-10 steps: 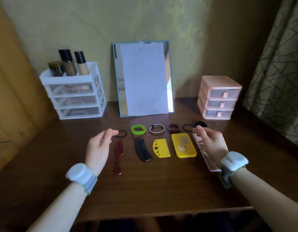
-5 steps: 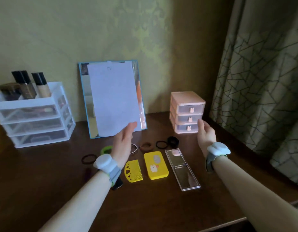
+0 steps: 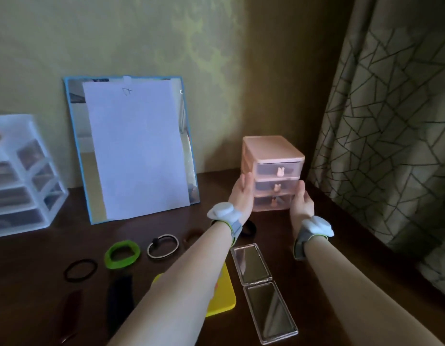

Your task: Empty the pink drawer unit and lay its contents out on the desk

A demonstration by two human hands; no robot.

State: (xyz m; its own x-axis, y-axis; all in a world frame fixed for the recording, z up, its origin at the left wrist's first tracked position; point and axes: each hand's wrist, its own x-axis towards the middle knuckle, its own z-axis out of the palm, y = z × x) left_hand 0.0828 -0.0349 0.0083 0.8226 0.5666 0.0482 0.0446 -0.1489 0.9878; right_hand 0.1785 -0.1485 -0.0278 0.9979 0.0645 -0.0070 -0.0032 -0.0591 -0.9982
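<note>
The pink drawer unit (image 3: 271, 156) stands at the back right of the desk, its three drawers closed. My left hand (image 3: 241, 193) lies flat against its left side and my right hand (image 3: 301, 203) against its right side, fingers straight. In front lie a green hair tie (image 3: 122, 254), a black hair tie (image 3: 80, 269), a grey ring tie (image 3: 162, 246), a brown tie (image 3: 191, 237) and a black scrunchie (image 3: 250, 230). Nearer me are an open compact mirror (image 3: 264, 290), a yellow card (image 3: 222, 293), a black comb (image 3: 120, 300) and a dark red comb (image 3: 70, 313).
A blue-framed mirror covered by white paper (image 3: 134, 148) leans on the wall at centre. A white drawer organiser (image 3: 21, 176) stands at the far left. A patterned curtain (image 3: 391, 121) hangs close to the right of the pink unit.
Both hands have moved forward from above the laid-out items to the pink unit and now touch its two sides. The view has turned right and moved closer.
</note>
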